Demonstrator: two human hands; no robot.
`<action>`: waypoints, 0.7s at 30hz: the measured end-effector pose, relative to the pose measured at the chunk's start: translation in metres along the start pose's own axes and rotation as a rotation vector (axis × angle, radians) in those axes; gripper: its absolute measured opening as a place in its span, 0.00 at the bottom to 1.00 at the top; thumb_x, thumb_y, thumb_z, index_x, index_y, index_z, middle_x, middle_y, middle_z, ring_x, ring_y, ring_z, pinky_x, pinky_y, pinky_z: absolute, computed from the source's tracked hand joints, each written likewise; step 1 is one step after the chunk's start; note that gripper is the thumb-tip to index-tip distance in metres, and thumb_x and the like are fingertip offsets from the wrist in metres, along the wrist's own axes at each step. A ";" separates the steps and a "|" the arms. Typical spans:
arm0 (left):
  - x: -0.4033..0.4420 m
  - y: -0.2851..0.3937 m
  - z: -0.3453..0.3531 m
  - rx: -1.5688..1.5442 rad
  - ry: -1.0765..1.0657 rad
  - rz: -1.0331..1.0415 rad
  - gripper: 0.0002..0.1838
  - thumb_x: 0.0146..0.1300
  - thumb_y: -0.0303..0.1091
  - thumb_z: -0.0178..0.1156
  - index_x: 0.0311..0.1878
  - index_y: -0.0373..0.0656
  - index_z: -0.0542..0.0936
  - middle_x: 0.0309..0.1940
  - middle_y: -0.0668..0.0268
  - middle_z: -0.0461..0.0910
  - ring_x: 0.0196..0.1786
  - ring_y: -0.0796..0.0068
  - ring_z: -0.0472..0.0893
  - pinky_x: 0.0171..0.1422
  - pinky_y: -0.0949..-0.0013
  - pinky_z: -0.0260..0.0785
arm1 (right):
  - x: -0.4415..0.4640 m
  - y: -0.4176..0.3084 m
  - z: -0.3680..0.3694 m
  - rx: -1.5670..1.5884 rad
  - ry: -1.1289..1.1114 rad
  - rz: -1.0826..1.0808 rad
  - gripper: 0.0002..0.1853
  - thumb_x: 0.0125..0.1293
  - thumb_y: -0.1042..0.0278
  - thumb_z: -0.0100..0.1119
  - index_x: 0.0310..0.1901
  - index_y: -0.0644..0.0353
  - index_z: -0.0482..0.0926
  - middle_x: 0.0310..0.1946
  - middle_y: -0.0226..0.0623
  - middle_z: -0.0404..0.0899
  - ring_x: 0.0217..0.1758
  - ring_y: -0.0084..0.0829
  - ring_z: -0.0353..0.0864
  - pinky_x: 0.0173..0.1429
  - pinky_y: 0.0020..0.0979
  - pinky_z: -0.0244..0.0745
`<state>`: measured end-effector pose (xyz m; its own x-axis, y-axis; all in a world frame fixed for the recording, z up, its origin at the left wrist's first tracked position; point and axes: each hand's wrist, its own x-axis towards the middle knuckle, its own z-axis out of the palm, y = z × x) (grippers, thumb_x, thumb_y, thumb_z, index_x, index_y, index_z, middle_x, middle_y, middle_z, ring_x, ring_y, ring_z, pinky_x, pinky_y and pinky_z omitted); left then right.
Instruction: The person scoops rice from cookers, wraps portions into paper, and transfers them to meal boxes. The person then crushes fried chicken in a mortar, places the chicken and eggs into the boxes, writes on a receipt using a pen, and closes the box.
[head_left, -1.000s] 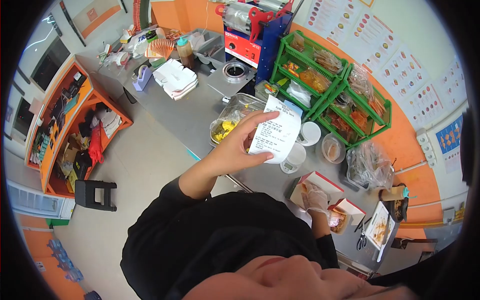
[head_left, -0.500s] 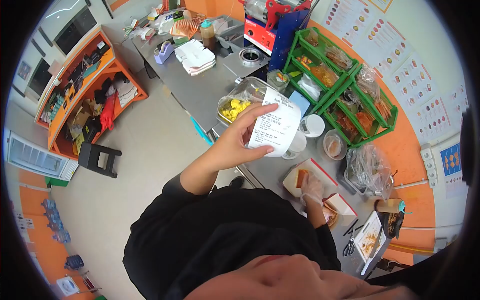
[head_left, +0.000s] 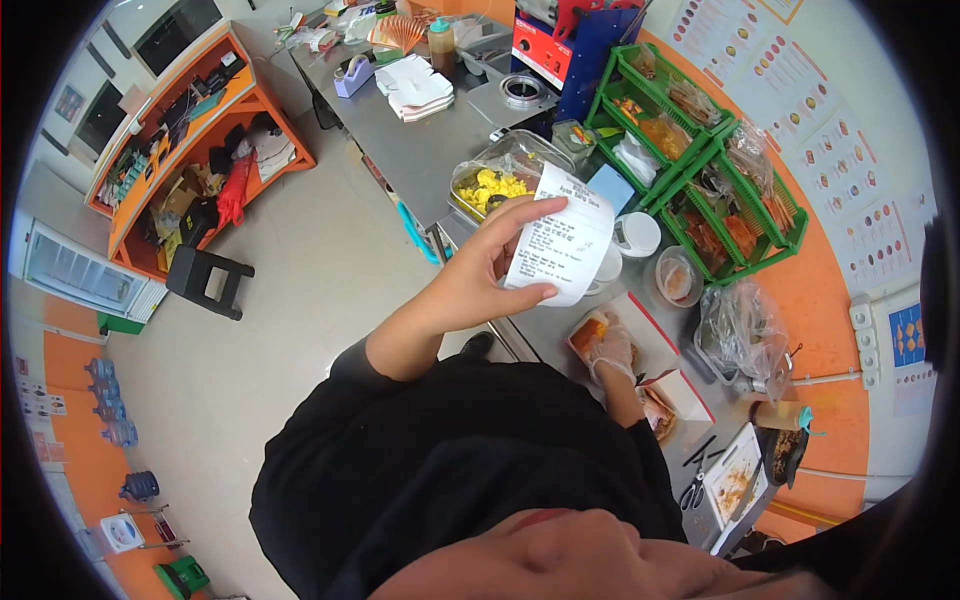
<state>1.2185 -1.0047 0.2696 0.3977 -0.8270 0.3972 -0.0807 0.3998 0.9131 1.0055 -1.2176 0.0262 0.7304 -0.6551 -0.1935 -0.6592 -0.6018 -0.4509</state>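
Observation:
A long printed receipt (head_left: 565, 245), curled at its end, is pinched between the thumb and fingers of my left hand (head_left: 490, 265), raised above the counter. My right hand (head_left: 612, 352) wears a clear plastic glove and reaches into an open white paper food box (head_left: 645, 325) with red edges. Its fingers are closed around an orange-brown piece of food (head_left: 587, 334), partly hidden by the hand and the box wall. Beside it stands a second open box (head_left: 685, 398) with wrapped food (head_left: 655, 415) in it.
Near the receipt sit a tray of yellow food (head_left: 490, 188) and white-lidded tubs (head_left: 637, 235). Green baskets (head_left: 735, 225) line the wall. To the right are a plastic-covered container (head_left: 740, 330), scissors (head_left: 692, 490) and a cutting board (head_left: 735, 475) with a knife. A black stool (head_left: 208, 282) stands on the floor.
The view has shifted slightly, so the counter items sit a little further right and higher. My right hand and the food have moved deeper into the box. My left hand still holds the receipt.

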 end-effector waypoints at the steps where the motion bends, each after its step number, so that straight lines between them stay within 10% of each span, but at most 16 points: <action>1: 0.000 -0.001 0.001 0.017 -0.018 0.015 0.45 0.53 0.17 0.70 0.75 0.41 0.64 0.71 0.60 0.59 0.74 0.68 0.66 0.76 0.66 0.60 | 0.000 0.002 -0.003 -0.043 -0.003 -0.010 0.26 0.67 0.66 0.57 0.66 0.58 0.68 0.56 0.55 0.79 0.61 0.52 0.78 0.63 0.48 0.73; 21: 0.004 -0.021 0.016 -0.043 -0.039 -0.024 0.45 0.53 0.19 0.71 0.75 0.41 0.65 0.70 0.60 0.61 0.73 0.68 0.67 0.75 0.65 0.60 | -0.049 -0.004 -0.049 0.108 0.043 -0.017 0.18 0.67 0.64 0.61 0.57 0.56 0.77 0.46 0.46 0.81 0.51 0.46 0.82 0.56 0.43 0.76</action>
<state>1.2072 -1.0231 0.2533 0.3626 -0.8510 0.3798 -0.0323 0.3958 0.9178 0.9633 -1.2051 0.0805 0.7315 -0.6654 -0.1487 -0.6218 -0.5617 -0.5458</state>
